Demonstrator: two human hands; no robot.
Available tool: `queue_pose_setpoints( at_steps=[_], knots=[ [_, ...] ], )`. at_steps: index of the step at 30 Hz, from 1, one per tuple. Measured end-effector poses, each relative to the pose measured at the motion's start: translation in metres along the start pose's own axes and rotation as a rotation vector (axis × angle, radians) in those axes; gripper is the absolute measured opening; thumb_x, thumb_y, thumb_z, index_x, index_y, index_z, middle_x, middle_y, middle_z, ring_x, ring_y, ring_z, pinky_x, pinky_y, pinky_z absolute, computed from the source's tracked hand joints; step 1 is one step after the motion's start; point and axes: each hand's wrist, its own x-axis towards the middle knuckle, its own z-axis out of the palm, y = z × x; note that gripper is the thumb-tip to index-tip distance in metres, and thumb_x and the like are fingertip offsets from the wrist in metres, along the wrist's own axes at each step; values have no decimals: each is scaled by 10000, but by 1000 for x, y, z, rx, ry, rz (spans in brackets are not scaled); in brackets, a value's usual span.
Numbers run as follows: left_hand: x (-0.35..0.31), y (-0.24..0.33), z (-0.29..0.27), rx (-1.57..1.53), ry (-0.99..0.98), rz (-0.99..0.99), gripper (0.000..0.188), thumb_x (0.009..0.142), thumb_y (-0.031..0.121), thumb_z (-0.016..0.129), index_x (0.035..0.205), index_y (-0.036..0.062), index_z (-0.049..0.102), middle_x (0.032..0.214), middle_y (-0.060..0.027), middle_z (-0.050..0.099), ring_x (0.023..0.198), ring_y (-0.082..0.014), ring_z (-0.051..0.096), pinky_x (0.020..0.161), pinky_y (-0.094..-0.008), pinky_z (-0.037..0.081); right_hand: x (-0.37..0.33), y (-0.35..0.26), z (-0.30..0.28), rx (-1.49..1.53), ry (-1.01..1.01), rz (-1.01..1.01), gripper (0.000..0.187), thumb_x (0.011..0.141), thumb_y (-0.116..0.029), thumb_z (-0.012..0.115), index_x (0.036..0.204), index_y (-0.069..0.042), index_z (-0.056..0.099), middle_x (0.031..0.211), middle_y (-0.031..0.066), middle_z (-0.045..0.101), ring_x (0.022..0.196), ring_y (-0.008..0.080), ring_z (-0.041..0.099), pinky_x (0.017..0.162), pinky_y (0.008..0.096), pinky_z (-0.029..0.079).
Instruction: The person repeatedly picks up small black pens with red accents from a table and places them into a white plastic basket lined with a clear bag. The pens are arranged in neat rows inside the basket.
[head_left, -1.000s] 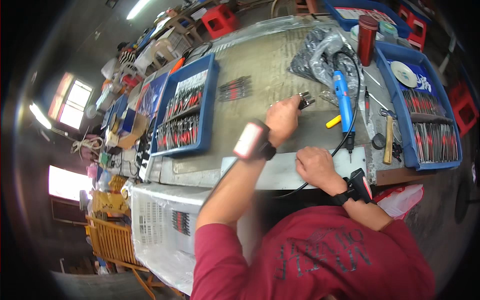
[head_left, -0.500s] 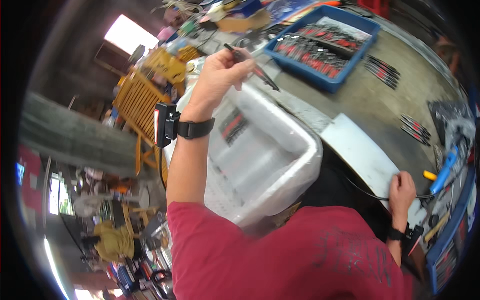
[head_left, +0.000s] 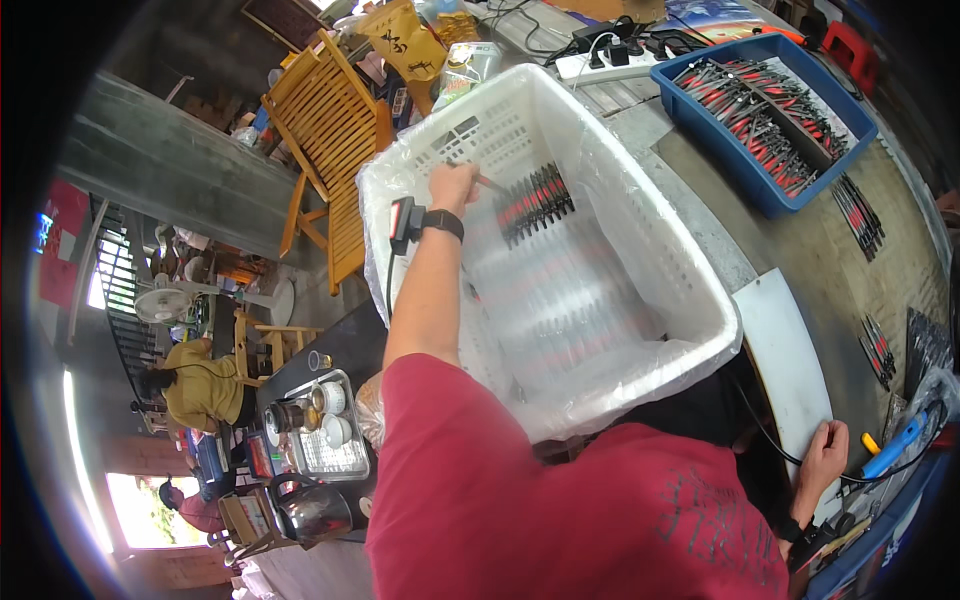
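My left hand is down inside a large white plastic basket lined with clear plastic. Its fingers close on a slim black-and-red tool, mostly hidden by the hand and blurred. Just to the right of that hand, a row of matching black-and-red tools lies side by side, with more showing hazily under the plastic. My right hand rests with curled fingers at the near edge of a white board. Whatever those fingers may hold is hidden. A blue-handled tool lies just right of it.
A blue tray full of similar tools stands on the bench at the back right. Small groups of tools lie beside it. Behind the basket is a power strip. To the left stand a folding wooden chair and a metal tray with cups.
My left hand has gone from above the basket's far side down into it, carrying the slim tool. My right hand stays at the white board. The whole view has shifted.
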Motion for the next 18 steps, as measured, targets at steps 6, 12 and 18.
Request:
queue_pose_setpoints(
  at_steps=[6, 12, 18],
  knots=[
    [22, -58, 0, -209, 293, -110, 151, 693, 21, 570, 810, -75, 558, 620, -132, 577, 416, -184, 518, 366, -287, 388, 0, 1, -1, 7, -19, 0, 148, 862, -107, 533, 820, 27, 487, 710, 132, 465, 621, 248, 438, 584, 333, 387],
    [20, -88, 4, -287, 451, -144, 140, 698, 46, 563, 791, -50, 605, 628, -127, 592, 484, -180, 543, 436, -298, 411, 0, 0, -1, -14, -17, -5, 150, 865, -109, 527, 821, 27, 482, 731, 143, 478, 644, 266, 444, 611, 340, 396],
    [19, -108, 16, -378, 551, -182, 168, 748, 1, 584, 891, -78, 543, 741, -105, 552, 579, -194, 555, 521, -292, 492, 0, 1, -1, 7, -20, 31, 153, 864, -109, 526, 818, 27, 475, 729, 138, 467, 646, 249, 427, 619, 329, 396]
  ],
)
